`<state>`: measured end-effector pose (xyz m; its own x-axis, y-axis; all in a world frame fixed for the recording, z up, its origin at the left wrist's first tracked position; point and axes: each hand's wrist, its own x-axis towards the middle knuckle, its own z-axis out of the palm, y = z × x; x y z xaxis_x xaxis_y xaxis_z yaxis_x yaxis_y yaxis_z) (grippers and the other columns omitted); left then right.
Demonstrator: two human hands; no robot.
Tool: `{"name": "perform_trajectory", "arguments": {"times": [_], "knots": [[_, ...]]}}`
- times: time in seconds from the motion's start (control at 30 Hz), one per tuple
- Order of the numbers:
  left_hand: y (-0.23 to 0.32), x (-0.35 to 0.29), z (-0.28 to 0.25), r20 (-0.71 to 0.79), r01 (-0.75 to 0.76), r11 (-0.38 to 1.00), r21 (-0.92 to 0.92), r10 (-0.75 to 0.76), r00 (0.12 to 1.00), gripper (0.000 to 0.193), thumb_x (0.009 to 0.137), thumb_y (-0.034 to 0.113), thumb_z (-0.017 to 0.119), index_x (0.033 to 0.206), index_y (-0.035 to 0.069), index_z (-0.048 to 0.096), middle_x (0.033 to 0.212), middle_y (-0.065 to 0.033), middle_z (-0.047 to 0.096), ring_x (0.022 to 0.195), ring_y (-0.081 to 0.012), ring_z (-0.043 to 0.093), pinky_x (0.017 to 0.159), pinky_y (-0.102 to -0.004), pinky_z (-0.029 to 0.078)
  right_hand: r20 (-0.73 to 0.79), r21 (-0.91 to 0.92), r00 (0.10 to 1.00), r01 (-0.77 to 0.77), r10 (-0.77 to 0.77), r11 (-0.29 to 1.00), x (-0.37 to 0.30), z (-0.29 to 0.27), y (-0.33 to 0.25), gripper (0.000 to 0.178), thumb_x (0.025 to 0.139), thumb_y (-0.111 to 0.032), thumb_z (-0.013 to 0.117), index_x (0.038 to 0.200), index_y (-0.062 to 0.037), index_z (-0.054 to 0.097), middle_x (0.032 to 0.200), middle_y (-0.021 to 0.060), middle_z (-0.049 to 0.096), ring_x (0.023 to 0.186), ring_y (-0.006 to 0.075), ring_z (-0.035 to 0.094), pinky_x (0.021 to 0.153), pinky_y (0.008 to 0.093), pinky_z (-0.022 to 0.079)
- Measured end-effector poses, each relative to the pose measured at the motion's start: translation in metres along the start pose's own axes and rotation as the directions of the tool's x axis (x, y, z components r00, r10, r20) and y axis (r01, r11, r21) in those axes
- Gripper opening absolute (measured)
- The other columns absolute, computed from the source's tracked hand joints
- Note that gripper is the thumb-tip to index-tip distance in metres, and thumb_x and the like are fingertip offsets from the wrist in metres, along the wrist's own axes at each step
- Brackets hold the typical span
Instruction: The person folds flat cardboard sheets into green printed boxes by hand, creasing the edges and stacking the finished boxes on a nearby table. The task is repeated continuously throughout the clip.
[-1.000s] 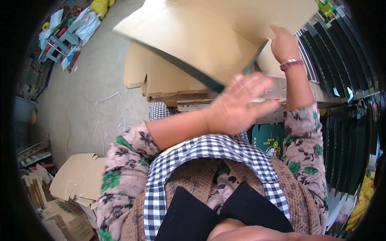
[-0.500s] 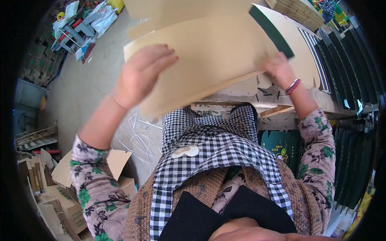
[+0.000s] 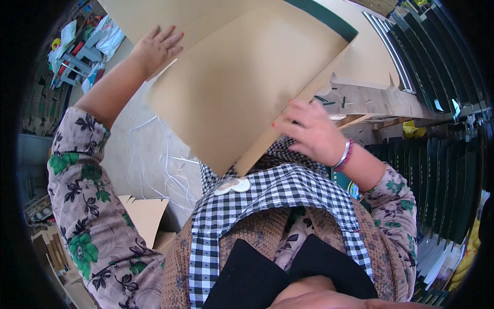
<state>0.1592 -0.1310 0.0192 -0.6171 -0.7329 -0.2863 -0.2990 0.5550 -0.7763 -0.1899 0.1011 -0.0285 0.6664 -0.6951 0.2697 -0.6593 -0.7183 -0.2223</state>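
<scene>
A large tan cardboard box blank [image 3: 231, 87] lies tilted in front of me, its near corner against my checked apron. It has a raised side flap along the right and a dark green edge wall at the far right. My right hand [image 3: 314, 131] is closed over the raised side flap, fingers bent across its top edge; the hand is slightly blurred. On the far left, my left hand [image 3: 158, 47] is spread open against the left panel of the blank, fingers apart.
A wooden workbench [image 3: 381, 100] with green scraps on it stands beyond my right hand. Stacks of dark green card pieces [image 3: 437, 56] line the right side. White cord [image 3: 164, 149] trails over the floor. Cardboard pieces [image 3: 144, 219] lie at lower left; a grey machine [image 3: 82, 54] is far left.
The cardboard blank has turned and come nearer to my body, its right flap now folded upright. My left hand moved up and left; my right hand came down and left along the flap.
</scene>
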Motion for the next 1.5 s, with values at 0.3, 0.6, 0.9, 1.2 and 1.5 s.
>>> {"name": "perform_trajectory", "arguments": {"times": [0.3, 0.6, 0.9, 1.2, 1.5], "knots": [[0.009, 0.029, -0.021, -0.334, -0.200, 0.974, -0.102, 0.156, 0.930, 0.041, 0.086, 0.017, 0.050, 0.126, 0.016, 0.054, 0.140, -0.0073, 0.045, 0.135, -0.0249, 0.035, 0.113, -0.0424, 0.024, -0.085, -0.122, 0.984, -0.164, 0.154, 0.979, -0.035, -0.023, 0.158, 0.031, 0.071, 0.004, 0.064, 0.098, -0.0113, 0.064, 0.121, 0.0079, 0.060, 0.131, 0.0354, 0.040, 0.105, 0.0428, 0.040], [0.101, 0.042, -0.098, -0.288, 0.053, 0.615, -0.787, -0.442, 0.850, 0.012, 0.091, 0.017, 0.052, 0.098, 0.006, 0.050, 0.082, -0.0181, 0.064, 0.079, -0.0388, 0.062, 0.066, -0.0477, 0.049, -0.107, -0.014, 0.826, -0.557, 0.553, 0.830, -0.073, -0.028, 0.147, 0.019, 0.081, -0.011, 0.065, 0.100, -0.0084, 0.063, 0.099, 0.0121, 0.064, 0.097, 0.0335, 0.060, 0.084, 0.0418, 0.050], [0.150, 0.036, -0.103, -0.565, -0.160, 0.775, -0.612, -0.286, 0.774, 0.050, 0.082, 0.034, 0.067, 0.115, 0.002, 0.051, 0.126, -0.0275, 0.048, 0.115, -0.0414, 0.050, 0.095, -0.0439, 0.043, -0.078, -0.393, 0.866, -0.482, 0.494, 0.783, -0.017, -0.010, 0.144, 0.016, 0.089, -0.015, 0.055, 0.097, -0.0047, 0.048, 0.091, 0.0152, 0.062, 0.092, 0.0344, 0.061, 0.075, 0.0435, 0.050], [0.139, 0.018, -0.111, -0.535, -0.414, 0.711, -0.568, 0.063, 0.842, 0.060, 0.071, 0.035, 0.076, 0.115, -0.002, 0.060, 0.144, -0.0246, 0.036, 0.132, -0.0397, 0.038, 0.110, -0.0441, 0.032, -0.022, -0.417, 0.859, -0.473, 0.511, 0.776, -0.016, -0.006, 0.150, 0.016, 0.088, -0.015, 0.057, 0.098, -0.0043, 0.051, 0.093, 0.0157, 0.064, 0.088, 0.0352, 0.062, 0.073, 0.0428, 0.051], [0.050, 0.064, -0.115, -0.090, -0.071, -0.158, -0.985, 0.117, 0.989, 0.057, 0.085, 0.054, 0.062, 0.088, -0.003, 0.069, 0.071, -0.0084, 0.064, 0.071, -0.0172, 0.063, 0.072, -0.0302, 0.052, 0.213, 0.959, 0.769, -0.282, 0.603, 0.022, -0.052, -0.043, 0.142, 0.045, 0.095, -0.047, 0.050, 0.106, -0.0066, 0.065, 0.100, 0.0041, 0.066, 0.091, 0.0149, 0.060, 0.082, 0.0291, 0.046]]}}
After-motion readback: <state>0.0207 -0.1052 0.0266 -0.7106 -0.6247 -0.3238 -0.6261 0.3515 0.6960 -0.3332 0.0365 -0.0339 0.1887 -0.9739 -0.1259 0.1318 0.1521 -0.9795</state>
